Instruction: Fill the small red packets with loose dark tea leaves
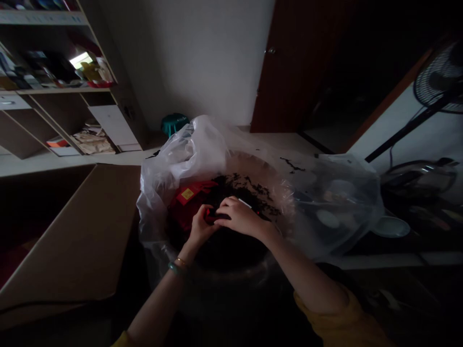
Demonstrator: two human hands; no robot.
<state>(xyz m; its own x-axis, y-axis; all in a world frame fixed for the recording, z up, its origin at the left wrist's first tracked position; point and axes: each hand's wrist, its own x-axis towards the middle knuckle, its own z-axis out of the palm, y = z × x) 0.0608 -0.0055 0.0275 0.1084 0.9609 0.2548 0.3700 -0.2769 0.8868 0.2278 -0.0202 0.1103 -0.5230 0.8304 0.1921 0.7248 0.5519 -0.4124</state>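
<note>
My left hand (pixel 201 227) and my right hand (pixel 240 217) meet over a round container lined with a clear plastic bag (pixel 155 212). Between the fingers of both hands is a small red packet (pixel 209 215), mostly hidden and dark in this light. Dark loose leaves (pixel 249 185), like tea, lie in the container beneath and beyond my hands. Just left of my left hand, inside the bag, rests a red pouch (pixel 183 209) bearing a yellow label. A thin white object (pixel 245 203) shows behind my right hand; its kind is unclear.
An open cardboard box (pixel 75 241) stands at my left. To the right are a plastic bag (pixel 336 207) over a dark surface, a pale bowl (pixel 390 226), a kettle (pixel 421 176) and a fan (pixel 439 77). Shelves (pixel 68 91) rise at the far left.
</note>
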